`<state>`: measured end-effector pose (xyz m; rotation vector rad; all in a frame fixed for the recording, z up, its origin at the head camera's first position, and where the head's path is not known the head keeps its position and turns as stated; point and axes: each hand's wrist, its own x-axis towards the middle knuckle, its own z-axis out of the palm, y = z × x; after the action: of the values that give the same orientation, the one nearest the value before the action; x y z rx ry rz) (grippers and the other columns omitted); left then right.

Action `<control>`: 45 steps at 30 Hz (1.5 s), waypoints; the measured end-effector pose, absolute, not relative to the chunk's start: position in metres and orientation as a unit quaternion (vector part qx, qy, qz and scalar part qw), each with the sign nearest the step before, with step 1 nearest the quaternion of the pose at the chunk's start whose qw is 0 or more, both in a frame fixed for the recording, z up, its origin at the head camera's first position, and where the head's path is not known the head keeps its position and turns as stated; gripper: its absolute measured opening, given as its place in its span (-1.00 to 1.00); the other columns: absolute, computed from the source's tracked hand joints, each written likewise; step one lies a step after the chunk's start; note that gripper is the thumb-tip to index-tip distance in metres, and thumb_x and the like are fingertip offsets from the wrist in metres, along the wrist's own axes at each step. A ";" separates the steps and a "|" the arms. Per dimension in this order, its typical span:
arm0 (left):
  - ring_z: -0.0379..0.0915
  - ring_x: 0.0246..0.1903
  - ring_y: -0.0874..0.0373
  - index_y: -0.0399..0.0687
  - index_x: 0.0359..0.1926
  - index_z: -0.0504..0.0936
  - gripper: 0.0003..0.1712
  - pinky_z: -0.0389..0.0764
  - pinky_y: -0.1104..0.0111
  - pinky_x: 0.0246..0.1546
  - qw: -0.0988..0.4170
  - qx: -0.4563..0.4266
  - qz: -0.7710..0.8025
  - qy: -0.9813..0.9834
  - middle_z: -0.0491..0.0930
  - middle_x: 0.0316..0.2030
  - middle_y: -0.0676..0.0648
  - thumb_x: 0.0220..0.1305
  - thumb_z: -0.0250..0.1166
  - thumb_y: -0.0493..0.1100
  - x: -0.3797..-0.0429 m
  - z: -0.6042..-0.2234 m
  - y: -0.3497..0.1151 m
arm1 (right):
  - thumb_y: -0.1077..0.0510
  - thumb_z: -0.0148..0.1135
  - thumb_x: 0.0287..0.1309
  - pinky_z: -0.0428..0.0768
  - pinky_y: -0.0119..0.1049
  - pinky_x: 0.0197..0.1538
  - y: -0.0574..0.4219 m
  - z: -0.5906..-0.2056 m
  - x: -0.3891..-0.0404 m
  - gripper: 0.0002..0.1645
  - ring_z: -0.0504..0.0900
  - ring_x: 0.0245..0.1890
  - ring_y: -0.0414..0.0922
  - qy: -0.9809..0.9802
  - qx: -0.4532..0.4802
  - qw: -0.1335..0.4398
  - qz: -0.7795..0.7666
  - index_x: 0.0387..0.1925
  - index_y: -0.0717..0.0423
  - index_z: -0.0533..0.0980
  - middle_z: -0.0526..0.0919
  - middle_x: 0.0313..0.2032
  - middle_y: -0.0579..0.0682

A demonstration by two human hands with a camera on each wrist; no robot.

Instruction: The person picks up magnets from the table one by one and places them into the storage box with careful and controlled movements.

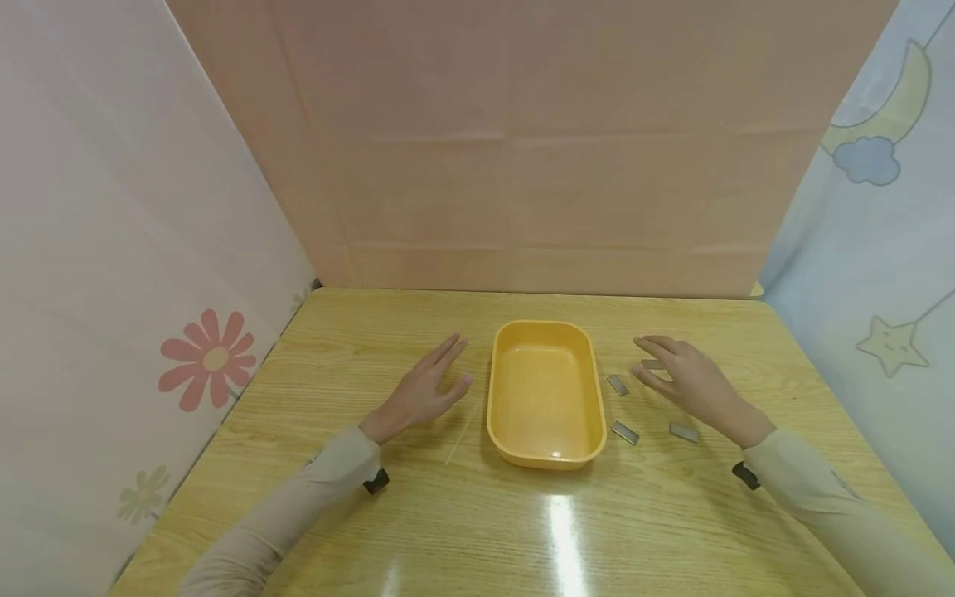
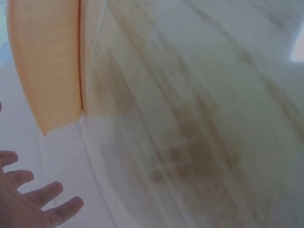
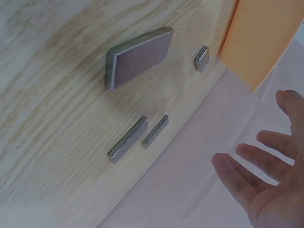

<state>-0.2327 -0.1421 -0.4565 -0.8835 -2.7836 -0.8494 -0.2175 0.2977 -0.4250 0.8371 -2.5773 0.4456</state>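
Observation:
A shallow yellow-orange plastic tray, with nothing inside it, stands on the wooden table between the two hands. To its left is my left hand, fingers extended and holding nothing. My right hand is on the other side, its fingers loosely spread above the table and nothing in them. Several small flat grey metal blocks lie near the right hand. One block is partly covered by its fingers, another lies close to the tray, and two more, a nearer block and a right-hand block, sit closer to me.
A pinkish-tan sheet hangs behind the table's back edge. Printed cloths flank the table, with a red flower on the left and a moon and star on the right. Light glares off the table in front of the tray.

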 end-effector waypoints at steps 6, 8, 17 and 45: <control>-0.01 0.44 -0.15 -0.05 0.56 0.05 -0.20 0.24 -0.19 0.25 0.046 -0.299 -0.282 -0.910 -0.08 0.55 -0.03 0.49 -0.03 0.22 -0.232 -0.458 -0.139 | 0.10 0.34 0.26 0.50 0.25 0.01 0.292 -0.425 -0.214 -0.38 0.55 0.00 0.36 -0.933 0.280 0.146 0.170 0.21 0.41 0.45 0.54 0.11 0.40; 0.00 0.44 -0.15 -0.07 0.56 0.06 -0.20 0.24 -0.19 0.25 0.048 -0.304 -0.281 -0.909 -0.07 0.54 -0.06 0.48 -0.03 0.22 -0.232 -0.459 -0.138 | 0.10 0.33 0.26 0.50 0.24 0.01 0.291 -0.426 -0.214 -0.39 0.56 0.00 0.35 -0.935 0.280 0.140 0.169 0.21 0.41 0.46 0.53 0.11 0.40; -0.04 0.45 -0.15 0.00 0.57 0.01 -0.20 0.22 -0.18 0.26 0.040 -0.312 -0.284 -0.906 -0.14 0.55 0.01 0.48 0.02 0.18 -0.232 -0.463 -0.133 | 0.17 0.39 0.19 0.58 0.16 -0.08 0.289 -0.432 -0.217 -0.43 0.64 -0.12 0.27 -0.933 0.289 0.144 0.156 0.14 0.45 0.49 0.57 0.04 0.39; -0.03 0.45 -0.08 -0.13 0.57 -0.02 -0.23 0.14 -0.02 0.35 0.028 -0.368 -0.256 -0.894 -0.22 0.55 0.02 0.54 -0.07 0.14 -0.235 -0.463 -0.120 | 0.35 0.38 0.13 0.63 0.06 -0.11 0.282 -0.435 -0.224 -0.58 0.64 -0.13 0.26 -0.939 0.303 0.072 0.145 0.02 0.48 0.55 0.61 -0.04 0.37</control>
<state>-0.2349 -0.1198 -0.4634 -1.1357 -2.7592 -0.7895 -0.2242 0.2817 -0.4352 0.9117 -2.8213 0.4353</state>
